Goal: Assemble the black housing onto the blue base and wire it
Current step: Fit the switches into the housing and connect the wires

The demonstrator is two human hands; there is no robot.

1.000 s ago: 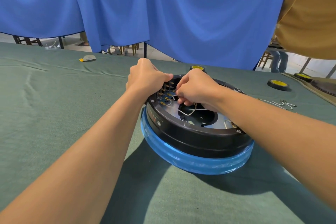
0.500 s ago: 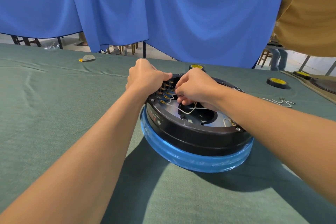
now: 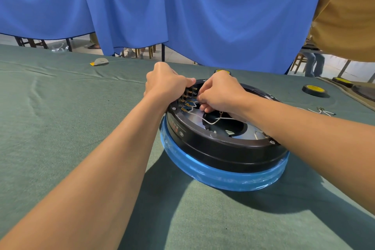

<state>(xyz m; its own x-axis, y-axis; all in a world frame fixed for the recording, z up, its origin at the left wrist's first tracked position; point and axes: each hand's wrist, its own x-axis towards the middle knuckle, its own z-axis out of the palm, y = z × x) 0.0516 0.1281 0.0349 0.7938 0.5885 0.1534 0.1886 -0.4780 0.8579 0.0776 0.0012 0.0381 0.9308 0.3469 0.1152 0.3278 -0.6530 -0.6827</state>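
Two hands [image 3: 166, 85] [image 3: 221, 95], one housing [image 3: 223, 149], one base [image 3: 219, 177].

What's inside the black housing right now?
Inside the black housing: a silver plate with a dark central opening, rows of brass terminals and a white wire that the right hand pinches. That hand hides the wire's end and the housing's far side.

Glossy black plastic housing [image 3: 223, 148], translucent shiny blue base [image 3: 223, 176], matt green table cloth [image 3: 60, 128], brass-coloured terminals [image 3: 187, 97]
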